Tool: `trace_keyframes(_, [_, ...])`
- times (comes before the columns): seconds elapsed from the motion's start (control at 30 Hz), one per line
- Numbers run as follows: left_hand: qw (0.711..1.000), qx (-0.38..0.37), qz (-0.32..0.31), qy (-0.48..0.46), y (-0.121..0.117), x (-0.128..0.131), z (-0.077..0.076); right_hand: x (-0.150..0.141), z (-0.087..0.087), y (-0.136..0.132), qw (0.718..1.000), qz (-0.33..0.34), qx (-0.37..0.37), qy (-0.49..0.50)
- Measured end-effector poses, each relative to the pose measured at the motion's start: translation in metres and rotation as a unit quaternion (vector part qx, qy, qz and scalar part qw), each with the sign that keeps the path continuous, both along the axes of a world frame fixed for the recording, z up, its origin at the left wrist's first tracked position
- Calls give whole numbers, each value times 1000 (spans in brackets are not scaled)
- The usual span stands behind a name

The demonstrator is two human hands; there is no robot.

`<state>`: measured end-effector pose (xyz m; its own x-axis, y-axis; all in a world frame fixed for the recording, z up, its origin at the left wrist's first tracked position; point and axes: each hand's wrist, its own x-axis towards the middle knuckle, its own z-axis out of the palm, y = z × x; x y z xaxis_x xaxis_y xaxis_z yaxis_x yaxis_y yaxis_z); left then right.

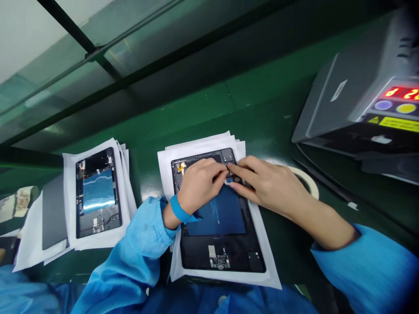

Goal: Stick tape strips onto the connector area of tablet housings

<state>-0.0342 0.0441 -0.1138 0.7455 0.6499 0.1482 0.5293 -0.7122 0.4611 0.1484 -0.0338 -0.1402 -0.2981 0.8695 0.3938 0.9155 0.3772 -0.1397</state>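
Observation:
An opened tablet (222, 250) lies on white sheets (268, 261) in front of me, its circuit boards and blue battery (225, 213) exposed. My left hand (203, 181) is over its upper part, thumb and forefinger pinched together near the upper right of the battery. Whatever sits in that pinch is too small to make out. From the right, my right hand (266, 181) reaches in with fingers stretched and apart, their tips at the tablet's upper right edge beside the left fingertips. A small pale piece (228, 181) shows between the hands. A blue band (179, 209) circles my left wrist.
To the left, another opened tablet (98, 192) rests on stacked white sheets, beside a dark grey panel (54, 213). A tape roll (309, 181) lies behind my right wrist. A grey machine with a red display (401, 92) stands at the right, with a dark cable (327, 185) near it.

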Motion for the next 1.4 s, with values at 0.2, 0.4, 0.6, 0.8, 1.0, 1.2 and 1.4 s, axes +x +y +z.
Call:
trace_keyframes(0.2, [999, 14, 28, 2, -1, -1, -2, 0, -3, -3, 998, 12, 54, -2])
trace_keyframes(0.4, [999, 47, -1, 19, 0, -3, -4, -6, 3, -8, 999, -14, 25, -35])
trace_keyframes(0.6, [997, 72, -16, 29, 1, -3, -4, -3, 0, -11, 1000, -8, 8, 10])
trace_keyframes(0.8, [997, 64, -28, 29, 1, -3, -5, 3, 1, -2, 996, -12, 28, 88])
trace_keyframes(1.0, [997, 55, -29, 43, 0, -4, -6, -2, 7, 11, 998, -17, 55, 23])
trace_keyframes(1.2, [997, 56, -28, 42, -1, -3, -6, -2, 7, 8, 999, -12, 52, -1])
trace_keyframes(1.4, [997, 54, -25, 42, -1, -2, -6, -2, 8, 7, 999, -16, 50, -16])
